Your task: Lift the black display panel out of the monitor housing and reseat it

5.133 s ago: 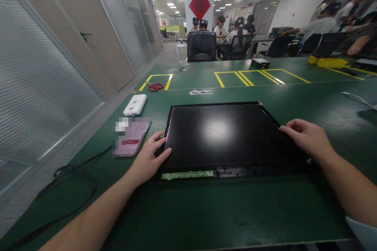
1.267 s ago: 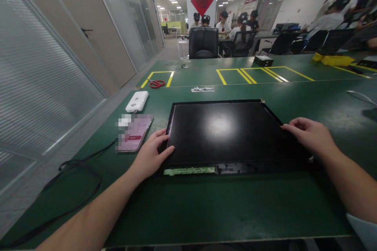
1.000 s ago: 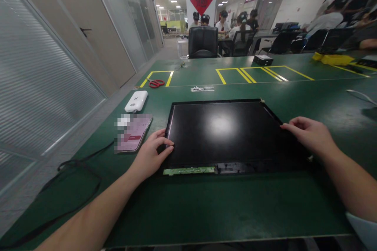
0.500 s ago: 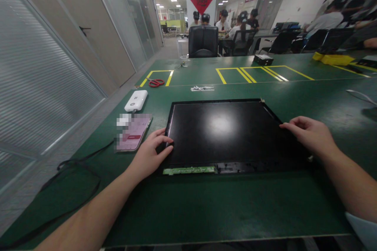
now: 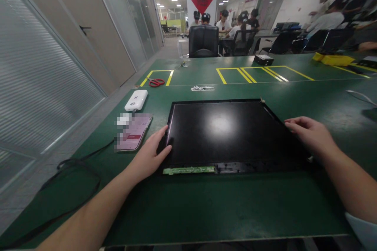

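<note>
A black LCD screen panel (image 5: 212, 137) lies face up on the green table, with light glaring on its middle. Along its near edge runs a narrow green circuit board (image 5: 188, 170). My left hand (image 5: 151, 153) is at the panel's left side, thumb over the border and index finger stretched along the outer edge; its other fingers are partly hidden. At the right edge, my right hand (image 5: 312, 135) has thumb and index finger close together against the frame, the remaining fingers curled. A small light-coloured piece (image 5: 262, 100) sticks up at the panel's far right corner.
Left of the panel lie a phone (image 5: 135, 133), a white power bank (image 5: 136, 100) and a black cable (image 5: 79, 162). Red-handled scissors (image 5: 156, 82) and white scraps (image 5: 202, 88) lie farther back. A small black box (image 5: 263, 60) stands beyond; several people sit behind.
My left fingers have straightened from over the panel's face to its outer edge. My right fingertips have shifted slightly outward and toward the far side. The panel has stayed put.
</note>
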Motion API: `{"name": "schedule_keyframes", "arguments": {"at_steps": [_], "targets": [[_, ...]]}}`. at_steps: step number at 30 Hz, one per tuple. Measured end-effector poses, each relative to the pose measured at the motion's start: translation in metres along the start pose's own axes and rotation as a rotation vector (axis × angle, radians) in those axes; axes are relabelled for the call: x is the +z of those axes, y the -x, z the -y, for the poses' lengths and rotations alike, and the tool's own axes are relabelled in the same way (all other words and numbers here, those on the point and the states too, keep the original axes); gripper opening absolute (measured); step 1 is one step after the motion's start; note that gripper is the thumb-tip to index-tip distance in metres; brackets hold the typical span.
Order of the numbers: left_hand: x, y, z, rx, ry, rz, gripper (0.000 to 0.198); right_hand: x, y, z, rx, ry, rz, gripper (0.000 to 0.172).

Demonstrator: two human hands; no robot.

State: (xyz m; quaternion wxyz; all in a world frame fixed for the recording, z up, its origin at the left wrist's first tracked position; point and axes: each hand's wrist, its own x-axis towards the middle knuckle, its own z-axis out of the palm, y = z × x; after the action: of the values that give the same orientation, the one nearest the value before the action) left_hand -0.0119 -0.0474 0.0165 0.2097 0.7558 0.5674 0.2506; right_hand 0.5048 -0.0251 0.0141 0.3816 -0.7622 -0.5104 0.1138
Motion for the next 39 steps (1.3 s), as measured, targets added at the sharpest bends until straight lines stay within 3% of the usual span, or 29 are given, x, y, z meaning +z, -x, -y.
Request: {"name": "schedule_keyframes", "arguments": {"at_steps": [3,6,12,17,23,33,39], "targets": [[0.0,0.0,0.0,0.0,-0.006,0.021,0.066,0.004,-0.006,-0.008,0.045,0.09,0.157,0.044],[-0.001,-0.001,0.001,0.0,0.013,0.015,0.06,0.005,-0.009,-0.015,-0.068,0.157,0.21,0.049],[0.0,0.0,0.003,-0.06,0.178,0.001,0.059,0.005,-0.011,-0.024,-0.097,0.221,0.216,0.053],[0.002,0.0,-0.006,-0.139,0.539,-0.034,0.072,0.006,-0.013,-0.025,-0.108,0.232,0.23,0.049],[0.001,-0.001,-0.027,-0.37,0.95,-0.142,0.083,0.005,-0.011,-0.022,-0.097,0.254,0.238,0.052],[-0.003,-0.002,-0.041,-0.616,1.105,-0.181,0.069,0.008,-0.012,-0.024,-0.141,0.275,0.212,0.045],[-0.005,-0.004,-0.052,-0.683,1.183,-0.221,0.064,0.007,-0.014,-0.028,-0.139,0.266,0.22,0.053]]}}
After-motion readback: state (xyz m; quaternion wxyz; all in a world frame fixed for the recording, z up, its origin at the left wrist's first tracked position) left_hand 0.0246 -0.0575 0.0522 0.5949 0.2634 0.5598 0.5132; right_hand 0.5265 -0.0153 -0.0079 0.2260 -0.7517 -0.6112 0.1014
